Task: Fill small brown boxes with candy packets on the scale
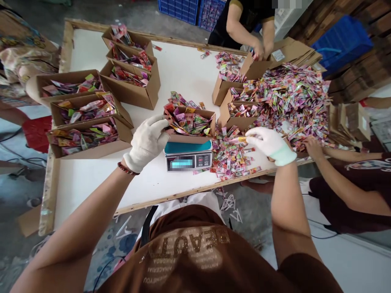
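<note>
A cardboard box (190, 139) full of small colourful sachets (189, 120) sits on a digital scale (203, 160) in front of me. My left hand (148, 142), in a white glove with bare fingertips, is at the box's left end. Its fingers are curved and apart, with nothing visible in them; whether they touch the box I cannot tell. To the right of the scale, my gloved right hand (269, 144) pinches a yellow and pink sachet (238, 139) between thumb and fingers, above a scatter of loose sachets (230, 160).
Filled boxes (88, 148) stand at the table's left, more boxes (224, 91) right of centre. A large sachet heap (296, 97) covers the right side, beside flattened cartons (293, 51). A co-worker's hands (262, 51) work in a box opposite; another person's hand (313, 146) reaches in from the right.
</note>
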Tool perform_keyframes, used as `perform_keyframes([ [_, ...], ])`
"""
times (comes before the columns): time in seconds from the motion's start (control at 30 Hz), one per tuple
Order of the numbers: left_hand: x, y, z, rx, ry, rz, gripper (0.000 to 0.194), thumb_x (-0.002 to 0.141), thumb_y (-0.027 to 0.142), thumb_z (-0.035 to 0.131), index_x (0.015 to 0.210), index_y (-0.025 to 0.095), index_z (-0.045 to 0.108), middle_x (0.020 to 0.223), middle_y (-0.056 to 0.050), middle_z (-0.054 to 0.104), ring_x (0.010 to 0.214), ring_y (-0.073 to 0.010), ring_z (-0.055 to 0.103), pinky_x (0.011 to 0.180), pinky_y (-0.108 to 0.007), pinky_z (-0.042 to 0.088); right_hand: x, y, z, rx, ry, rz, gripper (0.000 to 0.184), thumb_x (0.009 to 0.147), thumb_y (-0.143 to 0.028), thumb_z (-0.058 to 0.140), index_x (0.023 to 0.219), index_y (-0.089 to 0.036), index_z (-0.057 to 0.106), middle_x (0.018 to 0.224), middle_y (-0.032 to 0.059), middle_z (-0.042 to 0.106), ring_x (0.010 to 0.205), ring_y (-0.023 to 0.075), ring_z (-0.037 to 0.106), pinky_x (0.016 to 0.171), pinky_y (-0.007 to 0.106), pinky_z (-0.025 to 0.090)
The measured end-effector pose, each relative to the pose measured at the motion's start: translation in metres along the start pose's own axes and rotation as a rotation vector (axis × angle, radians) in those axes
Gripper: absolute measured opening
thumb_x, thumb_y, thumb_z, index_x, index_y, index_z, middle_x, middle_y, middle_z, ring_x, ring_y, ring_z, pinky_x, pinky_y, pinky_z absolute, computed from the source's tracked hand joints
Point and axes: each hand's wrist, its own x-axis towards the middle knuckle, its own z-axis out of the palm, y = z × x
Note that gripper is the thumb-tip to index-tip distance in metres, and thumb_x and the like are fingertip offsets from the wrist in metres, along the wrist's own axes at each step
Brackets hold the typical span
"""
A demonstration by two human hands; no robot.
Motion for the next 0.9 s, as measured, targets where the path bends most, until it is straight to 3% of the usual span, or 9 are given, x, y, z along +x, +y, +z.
perform_keyframes([
  [0.1, 0.002, -0.004, 0.001, 0.012, 0.003, -0.024, 0.033, 0.104, 0.037, 0.050, 0.112, 0.012, 0.070, 0.126, -0.014, 0.071, 0.117, -0.0248, 0.068, 0.099, -0.039, 0.054, 0.006, 0.000, 0.017, 0.020, 0.014, 0.026, 0.029, 0.087, -0.030, 0.075, 0.113, -0.019, 0.076, 0.125, 0.0176, 0.073, 0.090, 0.0279, 0.073, 0.088, 0.045, 0.058],
  [0.2, 0.006, -0.001, 0.007, 0.050, -0.022, -0.055, 0.031, 0.103, 0.035, 0.052, 0.111, 0.012, 0.071, 0.122, -0.014, 0.072, 0.111, -0.0229, 0.068, 0.095, -0.036, 0.053, 0.038, -0.041, 0.057, 0.157, 0.016, -0.122, 0.029, 0.094, -0.033, 0.069, 0.118, -0.020, 0.074, 0.120, 0.0101, 0.074, 0.100, 0.0235, 0.073, 0.094, 0.039, 0.058],
  [0.3, 0.007, 0.005, 0.016, 0.098, -0.038, -0.071, 0.028, 0.100, 0.034, 0.055, 0.106, 0.014, 0.074, 0.114, -0.012, 0.074, 0.105, -0.0253, 0.069, 0.090, -0.036, 0.054, 0.087, -0.097, 0.105, 0.034, -0.067, -0.232, 0.030, 0.101, -0.034, 0.062, 0.123, -0.016, 0.073, 0.116, 0.0098, 0.074, 0.099, 0.0207, 0.072, 0.098, 0.035, 0.055],
  [0.37, 0.004, 0.009, 0.020, 0.128, -0.026, -0.083, 0.029, 0.099, 0.035, 0.054, 0.102, 0.015, 0.075, 0.112, -0.012, 0.074, 0.103, -0.0275, 0.069, 0.088, -0.038, 0.055, 0.119, -0.124, 0.134, -0.088, -0.098, -0.195, 0.033, 0.103, -0.041, 0.059, 0.119, -0.016, 0.072, 0.116, 0.0122, 0.075, 0.105, 0.0248, 0.071, 0.096, 0.036, 0.055],
  [0.5, -0.014, 0.008, 0.013, 0.109, -0.016, -0.094, 0.032, 0.100, 0.037, 0.050, 0.102, 0.017, 0.075, 0.116, -0.013, 0.074, 0.108, -0.0286, 0.069, 0.094, -0.041, 0.056, 0.154, -0.140, 0.169, -0.159, -0.211, -0.160, 0.028, 0.100, -0.037, 0.060, 0.110, -0.016, 0.074, 0.115, 0.0142, 0.077, 0.107, 0.0287, 0.071, 0.091, 0.035, 0.054],
  [0.57, -0.024, 0.003, 0.006, 0.086, -0.013, -0.115, 0.032, 0.101, 0.039, 0.050, 0.102, 0.018, 0.074, 0.118, -0.012, 0.074, 0.111, -0.0278, 0.069, 0.097, -0.042, 0.056, 0.154, -0.135, 0.168, -0.086, -0.200, -0.221, 0.023, 0.100, -0.032, 0.059, 0.106, -0.016, 0.075, 0.110, 0.0116, 0.078, 0.106, 0.0263, 0.071, 0.093, 0.033, 0.053],
  [0.63, -0.033, -0.002, -0.001, 0.077, 0.014, -0.144, 0.032, 0.101, 0.041, 0.051, 0.102, 0.019, 0.074, 0.119, -0.011, 0.074, 0.111, -0.0268, 0.070, 0.099, -0.041, 0.057, 0.144, -0.124, 0.153, 0.056, -0.117, -0.287, 0.023, 0.099, -0.031, 0.060, 0.105, -0.016, 0.076, 0.111, 0.0104, 0.078, 0.108, 0.0241, 0.070, 0.097, 0.033, 0.053],
  [0.77, -0.036, -0.008, -0.006, 0.076, 0.077, -0.151, 0.031, 0.102, 0.042, 0.052, 0.103, 0.020, 0.073, 0.122, -0.011, 0.073, 0.113, -0.0262, 0.070, 0.101, -0.041, 0.057, 0.110, -0.082, 0.095, 0.303, 0.017, -0.255, 0.029, 0.099, -0.037, 0.061, 0.112, -0.015, 0.075, 0.108, 0.0101, 0.078, 0.100, 0.0237, 0.072, 0.094, 0.037, 0.056],
  [0.9, -0.009, 0.003, 0.010, 0.088, 0.030, -0.012, 0.027, 0.101, 0.040, 0.053, 0.104, 0.021, 0.073, 0.122, -0.011, 0.073, 0.113, -0.0279, 0.069, 0.100, -0.043, 0.056, 0.086, -0.008, 0.047, 0.235, -0.167, -0.159, 0.028, 0.095, -0.038, 0.068, 0.114, -0.020, 0.076, 0.099, 0.0071, 0.079, 0.088, 0.0232, 0.075, 0.083, 0.038, 0.061],
])
